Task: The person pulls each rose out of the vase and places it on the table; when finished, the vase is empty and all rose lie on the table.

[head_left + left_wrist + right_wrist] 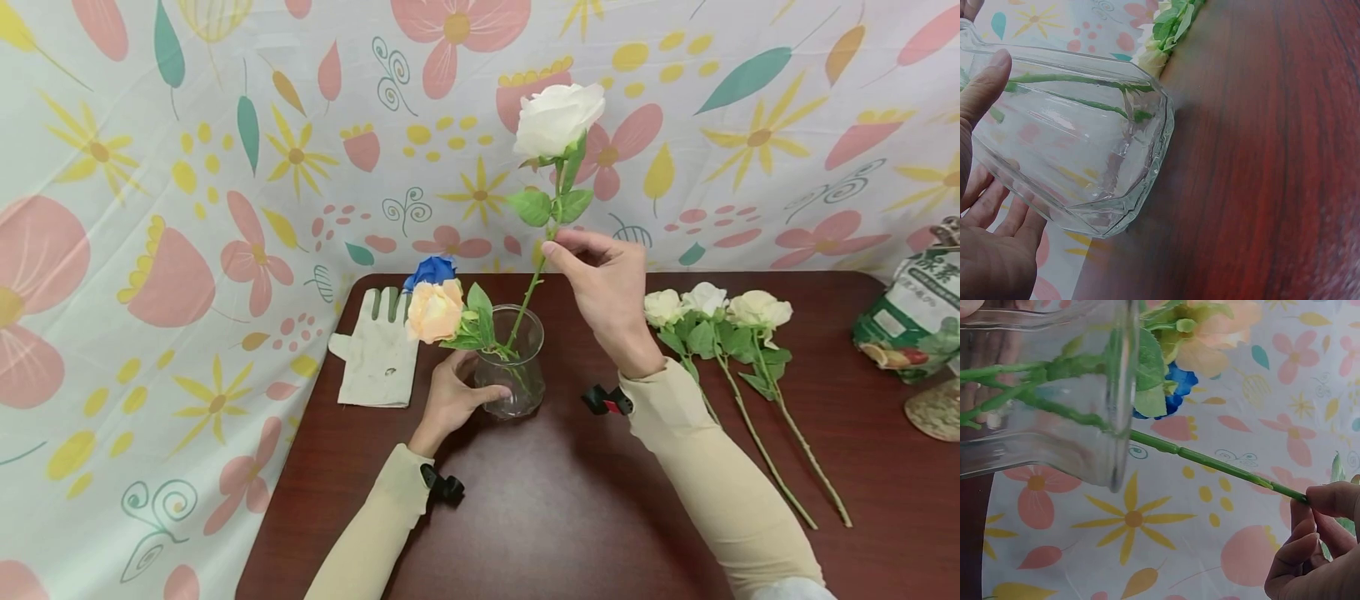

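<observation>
Dark wood-grain tabletop point(517, 517) in foreground. Left hand point(452, 400) grips glass vase point(527, 402); right hand point(606, 290), above and right of vase, pinches white rose point(558, 129) by its stem, axis slanting down-left into vase mouth. Floral cloth point(645, 75) behind.

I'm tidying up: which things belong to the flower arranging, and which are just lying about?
Part of the job:
glass vase, in the left hand
white rose, in the right hand
peach rose
blue flower
three pale roses, probably

Apparently lying about:
white glove
green-and-white packet
cut-off container
</observation>
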`<state>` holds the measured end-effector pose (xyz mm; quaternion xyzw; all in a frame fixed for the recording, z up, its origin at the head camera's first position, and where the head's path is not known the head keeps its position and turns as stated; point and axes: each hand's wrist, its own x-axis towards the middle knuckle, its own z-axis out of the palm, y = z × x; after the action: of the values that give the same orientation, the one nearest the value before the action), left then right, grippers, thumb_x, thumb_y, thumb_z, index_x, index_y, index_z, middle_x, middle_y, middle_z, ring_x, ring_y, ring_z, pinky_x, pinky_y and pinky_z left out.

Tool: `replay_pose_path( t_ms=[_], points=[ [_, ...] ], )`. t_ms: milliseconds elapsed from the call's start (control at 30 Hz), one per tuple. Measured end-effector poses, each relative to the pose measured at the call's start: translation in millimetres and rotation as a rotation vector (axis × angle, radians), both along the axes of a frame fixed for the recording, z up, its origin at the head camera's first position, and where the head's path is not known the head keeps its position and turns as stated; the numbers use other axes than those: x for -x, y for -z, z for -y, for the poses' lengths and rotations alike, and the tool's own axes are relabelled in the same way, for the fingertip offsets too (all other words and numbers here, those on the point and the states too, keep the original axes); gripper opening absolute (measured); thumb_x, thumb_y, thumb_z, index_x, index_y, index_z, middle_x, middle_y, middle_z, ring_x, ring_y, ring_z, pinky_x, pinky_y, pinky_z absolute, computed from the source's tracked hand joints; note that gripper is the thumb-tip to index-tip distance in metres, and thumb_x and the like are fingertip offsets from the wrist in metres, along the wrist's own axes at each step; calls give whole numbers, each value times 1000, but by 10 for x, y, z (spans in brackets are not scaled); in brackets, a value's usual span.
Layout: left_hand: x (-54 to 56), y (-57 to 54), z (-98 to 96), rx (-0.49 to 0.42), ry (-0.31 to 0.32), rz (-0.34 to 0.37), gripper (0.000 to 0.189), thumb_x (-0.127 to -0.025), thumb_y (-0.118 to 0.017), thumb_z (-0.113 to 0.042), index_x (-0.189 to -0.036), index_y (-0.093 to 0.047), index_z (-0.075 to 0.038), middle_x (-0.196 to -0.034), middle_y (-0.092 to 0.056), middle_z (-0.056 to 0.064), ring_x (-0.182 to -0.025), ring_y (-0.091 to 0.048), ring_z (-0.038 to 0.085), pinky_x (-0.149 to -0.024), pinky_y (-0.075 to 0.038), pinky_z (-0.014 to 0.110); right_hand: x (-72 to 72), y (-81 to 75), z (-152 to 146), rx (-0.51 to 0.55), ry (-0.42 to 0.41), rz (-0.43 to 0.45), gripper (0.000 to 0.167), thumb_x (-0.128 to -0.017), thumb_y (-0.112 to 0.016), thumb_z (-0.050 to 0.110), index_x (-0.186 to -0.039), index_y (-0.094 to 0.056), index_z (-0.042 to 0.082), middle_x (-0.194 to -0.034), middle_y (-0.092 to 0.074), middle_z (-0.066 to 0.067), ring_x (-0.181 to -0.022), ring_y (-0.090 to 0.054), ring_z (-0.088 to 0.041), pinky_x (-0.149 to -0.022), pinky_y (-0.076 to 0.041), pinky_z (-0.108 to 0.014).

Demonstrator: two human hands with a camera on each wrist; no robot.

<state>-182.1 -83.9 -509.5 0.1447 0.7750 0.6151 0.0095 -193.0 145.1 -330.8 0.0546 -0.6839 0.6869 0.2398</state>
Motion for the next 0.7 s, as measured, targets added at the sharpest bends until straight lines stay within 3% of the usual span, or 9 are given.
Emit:
replay_pose_path(
  t_ms=[367,567,700],
  points=[
    [-7,8,-5,-3,-11,2,80,-76,-101,-10,-148,-66,-7,-145,-71,18,-141,-65,39,-122,-54,54,-40,-52,-80,65,47,-14,13,-94,-83,5,-104,-84,-4,-84,-80,15,-78,-70,-6,-72,-56,-20],
    [-6,0,-4,-5,-5,5,81,-77,-101,-11,-150,-65,-9,-146,-71,17,-141,-65,39,-122,-54,54,-53,-81,-126,97,71,-25,5,-93,-84,5,-97,-86,7,-83,-81,13,-78,-71,-8,-73,-57,-22],
    [-5,0,-3,-7,-3,10,81,-77,-100,-10,-150,-65,-9,-146,-71,17,-141,-65,39,-122,-54,54,-55,-95,-160,143,78,-47,12,-92,-84,3,-92,-86,14,-81,-81,12,-77,-72,-6,-74,-58,-21]
  ],
)
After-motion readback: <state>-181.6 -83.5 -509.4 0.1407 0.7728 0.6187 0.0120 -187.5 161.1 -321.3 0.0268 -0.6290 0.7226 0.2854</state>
